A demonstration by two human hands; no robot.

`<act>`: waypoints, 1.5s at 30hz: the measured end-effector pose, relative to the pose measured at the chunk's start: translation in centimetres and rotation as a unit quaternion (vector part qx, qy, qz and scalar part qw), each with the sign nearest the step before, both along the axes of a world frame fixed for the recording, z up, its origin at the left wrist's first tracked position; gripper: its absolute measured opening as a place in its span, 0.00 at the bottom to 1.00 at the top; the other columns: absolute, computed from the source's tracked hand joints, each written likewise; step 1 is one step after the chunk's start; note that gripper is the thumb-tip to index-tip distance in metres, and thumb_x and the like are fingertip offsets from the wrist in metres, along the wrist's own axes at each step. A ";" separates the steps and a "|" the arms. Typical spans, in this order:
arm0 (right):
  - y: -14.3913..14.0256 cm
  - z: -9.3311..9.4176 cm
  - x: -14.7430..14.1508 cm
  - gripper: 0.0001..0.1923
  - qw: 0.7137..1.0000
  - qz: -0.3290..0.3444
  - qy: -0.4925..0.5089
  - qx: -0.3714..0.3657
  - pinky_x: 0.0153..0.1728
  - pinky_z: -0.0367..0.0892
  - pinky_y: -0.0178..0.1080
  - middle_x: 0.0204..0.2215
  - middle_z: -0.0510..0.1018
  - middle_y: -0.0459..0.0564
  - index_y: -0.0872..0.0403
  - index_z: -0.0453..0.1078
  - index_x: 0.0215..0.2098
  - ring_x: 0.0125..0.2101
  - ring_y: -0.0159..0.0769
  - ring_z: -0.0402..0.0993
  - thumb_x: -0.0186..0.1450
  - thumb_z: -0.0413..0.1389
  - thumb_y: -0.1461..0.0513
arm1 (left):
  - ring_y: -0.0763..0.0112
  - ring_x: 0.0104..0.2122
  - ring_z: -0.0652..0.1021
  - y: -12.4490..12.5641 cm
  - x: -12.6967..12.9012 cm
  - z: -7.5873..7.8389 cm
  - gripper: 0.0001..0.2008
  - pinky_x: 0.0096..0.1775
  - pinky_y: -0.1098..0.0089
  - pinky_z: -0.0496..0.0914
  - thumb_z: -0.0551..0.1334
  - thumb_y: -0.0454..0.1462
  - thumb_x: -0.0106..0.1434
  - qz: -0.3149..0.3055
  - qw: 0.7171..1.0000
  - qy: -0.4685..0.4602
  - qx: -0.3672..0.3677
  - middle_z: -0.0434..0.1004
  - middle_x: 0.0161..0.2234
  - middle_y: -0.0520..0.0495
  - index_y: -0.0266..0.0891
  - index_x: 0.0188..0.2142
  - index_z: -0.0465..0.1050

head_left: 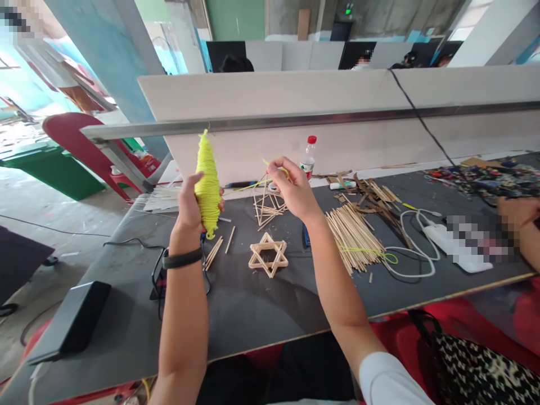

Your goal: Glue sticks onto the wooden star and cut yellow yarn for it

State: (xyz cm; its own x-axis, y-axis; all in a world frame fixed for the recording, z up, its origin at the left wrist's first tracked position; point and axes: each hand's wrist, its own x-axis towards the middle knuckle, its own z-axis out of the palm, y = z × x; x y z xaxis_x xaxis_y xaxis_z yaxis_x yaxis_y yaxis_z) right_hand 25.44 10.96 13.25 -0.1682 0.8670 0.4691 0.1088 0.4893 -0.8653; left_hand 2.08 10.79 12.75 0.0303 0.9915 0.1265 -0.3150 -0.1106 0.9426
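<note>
Forearms fill the lower centre; left hand (189,202) fingers clamp the yellow yarn cone (207,185) left of centre, right hand (293,188) fingers pinch its strand (240,189). Unwinding looks underway; next needs steady tension above the counter (253,304).

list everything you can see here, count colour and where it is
yarn spool: one, yellow-green, held upright above the table's left half
yarn strand: one, yellow-green, running from spool to the right hand
star of sticks: one, pale wood, flat on the table centre
stick frame: one, pale wood, standing behind the star
loose sticks: a pile, pale wood, right of the star
bottle: one, clear with red cap, by the divider
white cable: one, right of the sticks
black box: one, table's near left corner
table: one, dark grey
left hand: grips the spool, black wristband
right hand: fingers pinch the strand
</note>
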 end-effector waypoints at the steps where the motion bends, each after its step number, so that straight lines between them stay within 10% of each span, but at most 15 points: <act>1: 0.0 0.0 0.1 0.22 1.000 -0.002 0.002 -0.002 0.26 0.57 0.40 0.23 0.57 0.41 0.47 0.66 0.38 0.23 0.32 0.52 0.70 0.53 0.39 | 0.71 0.18 0.71 0.1 -0.4 0.0 0.23 0.20 0.68 0.67 0.64 0.53 0.54 -0.016 1.000 -0.023 -0.001 0.74 0.24 0.50 0.40 0.41 0.70; 8: -0.2 0.4 0.7 0.21 1.000 0.000 0.019 0.003 0.24 0.51 0.40 0.23 0.56 0.41 0.47 0.66 0.37 0.22 0.32 0.49 0.70 0.54 0.40 | 0.68 0.31 0.77 0.5 -1.6 -0.6 0.25 0.30 0.69 0.73 0.72 0.44 0.51 0.058 0.998 0.028 -0.006 0.77 0.32 0.50 0.44 0.47 0.70; 13: -1.6 1.3 0.2 0.19 0.998 0.050 0.026 0.038 0.23 0.50 0.38 0.23 0.56 0.40 0.49 0.68 0.35 0.22 0.30 0.49 0.71 0.57 0.44 | 0.63 0.41 0.78 1.0 -1.4 -1.7 0.30 0.38 0.66 0.73 0.72 0.47 0.56 0.158 0.912 0.364 0.103 0.79 0.44 0.44 0.42 0.56 0.71; 19: -2.4 1.7 0.2 0.16 0.996 0.071 -0.009 0.048 0.24 0.49 0.38 0.24 0.62 0.41 0.50 0.72 0.36 0.22 0.29 0.51 0.71 0.59 0.47 | 0.66 0.32 0.78 -1.3 -0.6 0.4 0.23 0.32 0.69 0.69 0.68 0.53 0.60 -0.219 0.805 0.548 0.066 0.83 0.37 0.49 0.45 0.50 0.81; 24: 0.0 0.0 0.2 0.17 0.998 -0.013 0.034 0.056 0.24 0.49 0.38 0.23 0.61 0.40 0.51 0.70 0.36 0.23 0.30 0.53 0.70 0.58 0.46 | 0.65 0.22 0.75 -3.2 -0.1 1.4 0.45 0.22 0.67 0.67 0.45 0.74 0.59 -0.277 0.892 0.357 -0.025 0.78 0.26 0.41 0.38 0.35 0.80; 27: 0.8 -0.9 -0.4 0.17 0.999 -0.014 -0.013 0.040 0.25 0.50 0.38 0.21 0.59 0.39 0.51 0.71 0.37 0.22 0.30 0.54 0.70 0.58 0.46 | 0.63 0.19 0.74 -3.1 0.2 1.0 0.56 0.18 0.66 0.65 0.33 0.79 0.50 -0.219 0.956 0.194 -0.011 0.73 0.21 0.41 0.37 0.36 0.76; 31: 0.5 -1.1 -1.0 0.17 0.998 -0.010 -0.050 0.029 0.26 0.50 0.39 0.21 0.58 0.39 0.51 0.71 0.37 0.22 0.30 0.54 0.72 0.56 0.46 | 0.73 0.20 0.71 -1.8 0.8 1.0 0.35 0.19 0.72 0.66 0.61 0.68 0.58 -0.020 0.994 0.052 0.095 0.71 0.24 0.49 0.38 0.37 0.71; 35: -0.1 -0.5 -0.9 0.17 0.997 0.014 -0.066 0.033 0.27 0.52 0.39 0.23 0.63 0.41 0.51 0.71 0.36 0.23 0.29 0.57 0.72 0.56 0.48 | 0.73 0.27 0.76 -0.3 0.8 1.0 0.21 0.25 0.73 0.73 0.70 0.51 0.59 0.165 0.985 -0.039 0.028 0.74 0.30 0.49 0.38 0.41 0.71; 39: 0.0 -0.3 -0.2 0.17 0.995 0.043 -0.092 0.012 0.28 0.54 0.39 0.25 0.67 0.42 0.51 0.72 0.36 0.24 0.30 0.59 0.71 0.56 0.48 | 0.69 0.34 0.80 0.2 -0.3 0.5 0.21 0.25 0.72 0.74 0.73 0.41 0.53 0.224 0.974 -0.036 0.017 0.79 0.43 0.44 0.39 0.43 0.70; 45: 2.8 -2.1 3.3 0.18 0.989 -0.108 -0.102 -0.001 0.30 0.56 0.39 0.25 0.69 0.44 0.52 0.72 0.35 0.26 0.32 0.61 0.71 0.54 0.48 | 0.74 0.23 0.73 -0.1 -2.9 0.1 0.18 0.22 0.72 0.67 0.69 0.51 0.62 0.321 0.941 0.091 0.060 0.76 0.33 0.50 0.42 0.40 0.69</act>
State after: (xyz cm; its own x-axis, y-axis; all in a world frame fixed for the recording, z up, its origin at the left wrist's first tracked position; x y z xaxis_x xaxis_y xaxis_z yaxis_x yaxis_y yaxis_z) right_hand 28.78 13.79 11.16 -0.0701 0.8936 0.4435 0.3831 0.4346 -0.8151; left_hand -0.84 10.73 12.85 -0.5382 0.7915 0.2896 0.0185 -0.3325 0.9429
